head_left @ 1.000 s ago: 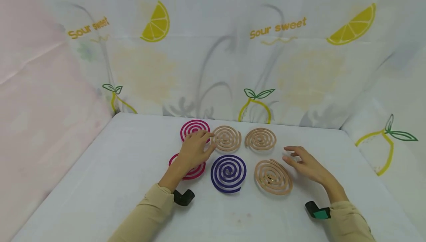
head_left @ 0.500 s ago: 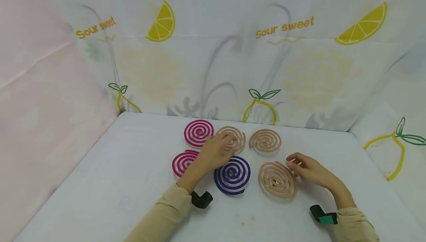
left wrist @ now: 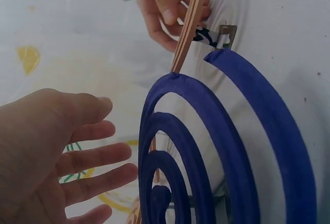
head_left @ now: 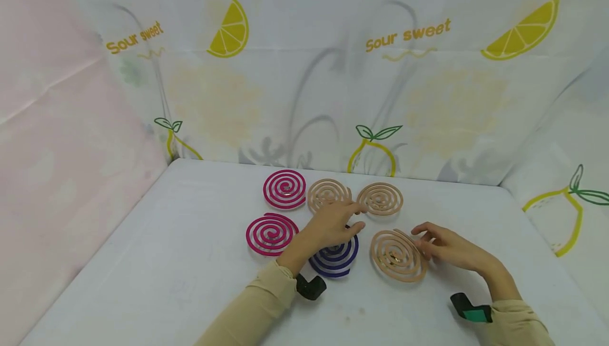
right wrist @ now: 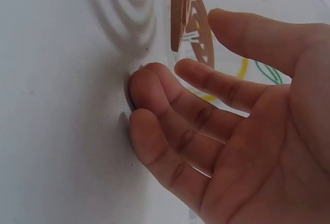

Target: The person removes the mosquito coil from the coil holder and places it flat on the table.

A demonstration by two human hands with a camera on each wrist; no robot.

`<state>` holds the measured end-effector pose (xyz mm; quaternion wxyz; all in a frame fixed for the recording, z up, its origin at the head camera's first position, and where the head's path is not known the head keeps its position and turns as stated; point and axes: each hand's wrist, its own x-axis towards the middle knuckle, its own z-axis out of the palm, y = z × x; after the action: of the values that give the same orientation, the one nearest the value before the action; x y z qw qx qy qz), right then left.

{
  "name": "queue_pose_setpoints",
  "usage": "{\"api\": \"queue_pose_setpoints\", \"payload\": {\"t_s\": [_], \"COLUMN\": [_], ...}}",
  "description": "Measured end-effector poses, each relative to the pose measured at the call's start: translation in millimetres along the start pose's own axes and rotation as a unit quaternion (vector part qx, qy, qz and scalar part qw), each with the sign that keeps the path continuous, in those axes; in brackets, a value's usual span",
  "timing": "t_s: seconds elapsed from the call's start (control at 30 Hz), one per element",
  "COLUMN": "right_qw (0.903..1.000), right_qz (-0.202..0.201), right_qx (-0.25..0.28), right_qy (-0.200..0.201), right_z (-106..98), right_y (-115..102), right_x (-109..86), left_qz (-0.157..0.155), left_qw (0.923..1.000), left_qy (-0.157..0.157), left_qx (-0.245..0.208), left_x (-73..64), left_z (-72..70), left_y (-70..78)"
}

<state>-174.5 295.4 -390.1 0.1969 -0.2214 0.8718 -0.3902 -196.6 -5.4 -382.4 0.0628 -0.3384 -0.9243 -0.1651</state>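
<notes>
Over the dark blue mosquito coil (head_left: 331, 272), my left hand (head_left: 333, 224) hovers with fingers extended, hiding part of it. The left wrist view shows that hand (left wrist: 77, 157) empty, beside the raised blue coil (left wrist: 221, 123). My right hand (head_left: 449, 246) is at the right edge of the front tan mosquito coil (head_left: 397, 256). In the right wrist view its fingers are loosely bent, the fingertips low by the tabletop. Thumb and forefinger stand on either side of the coil's edge (right wrist: 178, 17), with nothing pinched. A metal stand (left wrist: 225, 35) shows beneath the coils.
Two more tan coils, one at back middle (head_left: 328, 190) and one at back right (head_left: 379, 199), stand behind. On the left are two pink coils, a rear one (head_left: 284, 189) and a front one (head_left: 272, 234). A lemon-print cloth (head_left: 285, 97) hangs behind the white table (head_left: 142, 261).
My left hand has moved right, from the pink coils across the back middle tan coil to over the blue one. My right hand has come in to the front tan coil's edge.
</notes>
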Motion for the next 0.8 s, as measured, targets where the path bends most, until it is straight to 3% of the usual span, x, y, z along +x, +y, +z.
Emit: {"api": "queue_pose_setpoints", "payload": {"t_s": [0.2, 0.57, 0.8], "right_qw": [0.9997, 0.9987, 0.9967], "right_qz": [-0.005, -0.004, -0.008], "right_qx": [0.007, 0.015, 0.02], "right_qy": [-0.022, -0.048, -0.078], "right_z": [-2, 0, -2], "right_y": [0, -7, -7], "right_x": [-4.7, -7.5, -7.5], "left_qz": [0.031, 0.059, 0.071], "left_qw": [0.9978, 0.993, 0.9812], "left_qy": [-0.058, -0.099, -0.178], "left_qx": [0.008, 0.027, 0.021], "left_x": [10.8, 12.1, 8.7], "left_z": [1.5, 9.2, 4.7], "left_y": [8.5, 13.7, 14.3]}}
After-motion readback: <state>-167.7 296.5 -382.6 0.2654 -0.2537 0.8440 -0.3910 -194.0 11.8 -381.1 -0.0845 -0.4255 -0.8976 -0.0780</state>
